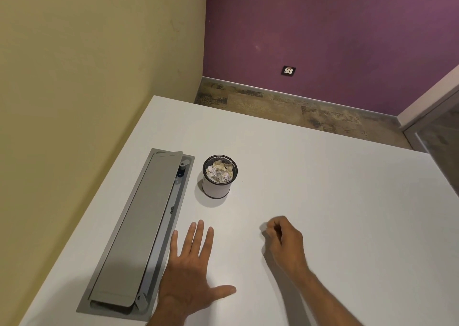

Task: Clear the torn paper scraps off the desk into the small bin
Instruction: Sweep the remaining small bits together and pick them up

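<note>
A small round bin (216, 187) with a black mesh rim and pale wall stands on the white desk (323, 189). Crumpled torn paper scraps (221, 171) fill its inside. No loose scraps show on the desk surface. My left hand (192, 271) lies flat on the desk below the bin, palm down, fingers spread, holding nothing. My right hand (285, 241) hovers to the right of it with fingers curled into a loose fist; nothing is visible inside the fingers.
A long grey cable-tray cover (139, 229) is set into the desk along its left side, its lid partly raised. A yellow wall stands to the left, a purple wall with a socket (288, 70) behind. The desk's far edge drops to the floor.
</note>
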Available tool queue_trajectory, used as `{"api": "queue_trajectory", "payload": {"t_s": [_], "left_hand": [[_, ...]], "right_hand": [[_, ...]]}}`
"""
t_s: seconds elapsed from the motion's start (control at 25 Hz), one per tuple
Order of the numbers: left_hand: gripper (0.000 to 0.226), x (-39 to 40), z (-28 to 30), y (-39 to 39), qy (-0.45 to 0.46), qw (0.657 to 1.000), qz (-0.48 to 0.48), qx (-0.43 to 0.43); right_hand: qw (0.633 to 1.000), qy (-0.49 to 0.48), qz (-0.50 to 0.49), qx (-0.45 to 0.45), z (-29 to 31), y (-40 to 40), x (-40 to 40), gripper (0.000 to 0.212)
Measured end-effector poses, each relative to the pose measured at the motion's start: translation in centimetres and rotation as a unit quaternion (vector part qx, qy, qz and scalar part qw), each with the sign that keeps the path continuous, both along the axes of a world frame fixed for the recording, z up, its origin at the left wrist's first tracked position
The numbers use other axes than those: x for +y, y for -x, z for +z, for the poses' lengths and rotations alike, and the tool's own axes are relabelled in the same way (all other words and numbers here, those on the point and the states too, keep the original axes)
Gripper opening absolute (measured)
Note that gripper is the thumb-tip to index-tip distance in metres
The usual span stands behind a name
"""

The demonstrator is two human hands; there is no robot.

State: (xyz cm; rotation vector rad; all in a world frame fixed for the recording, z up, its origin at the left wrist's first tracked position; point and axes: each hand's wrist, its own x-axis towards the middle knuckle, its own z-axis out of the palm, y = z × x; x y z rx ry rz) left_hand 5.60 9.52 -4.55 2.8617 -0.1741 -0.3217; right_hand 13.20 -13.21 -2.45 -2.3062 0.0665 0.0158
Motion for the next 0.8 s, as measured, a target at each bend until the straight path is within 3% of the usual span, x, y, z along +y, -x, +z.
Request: {"api": "queue_trajectory", "payload": {"t_s": [0.24,0.36,0.56,0.8], "left_hand": [[0.126,0.2,0.1,0.1,0.000,1.000,-0.007,-0.012],[0.126,0.3,0.0,0.1,-0.001,1.000,-0.009,-0.009],[0.126,0.3,0.0,0.0,-0.002,1.000,-0.006,-0.010],[0.127,0.1,0.0,0.0,-0.012,1.000,-0.002,-0.005]], "right_hand": [[0.990,-0.102,0.068,-0.066,6.2,-7.4,8.4,0.016],[0.991,-0.042,0.112,-0.056,7.8,-10.4,11.2,0.022],[0.969,0.143,0.200,0.001,7.8,-12.4,11.9,0.039],[0.960,0.174,0.218,-0.015,8.6,-12.6,11.9,0.036]]}}
